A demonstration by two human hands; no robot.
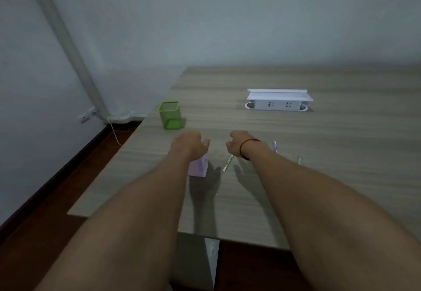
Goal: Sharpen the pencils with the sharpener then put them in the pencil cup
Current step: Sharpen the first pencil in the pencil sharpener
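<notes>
1. Two bare forearms reach forward over the wooden counter (341,145), and the hands end close to each other above its left middle part.
2. The left grip (189,145) hangs above the counter with its back to the camera. Its fingers bend loosely downward, the thumb points to the right, and it holds nothing that I can see.
3. The right grip (237,142) is near the left one but apart from it. Its fingers are loosely curled and also hold nothing that shows. A red string (250,141) goes around its wrist.
4. The sharpener (199,166), a pale purple box, stands on the counter under the left wrist, which hides its upper left part.
5. The pencil cup (170,115) is green and square. It stands upright near the left edge of the counter, beyond the left grip and apart from it.
6. Three pencils lie on the counter. The green and white pencil (228,163) lies at a slant just below the right grip, between the two forearms. The purple pencil (275,146) lies just to the right of the right wrist. The green pencil (299,159) lies further right, and the forearm hides its near end. The picture is too blurred to tell how sharp their tips are.
7. A white socket box (276,104) with its lid raised sits in the far part of the counter, well apart from both grips.
8. A white cable (115,134) hangs at the wall corner on the left, above the dark brown floor (68,188).
</notes>
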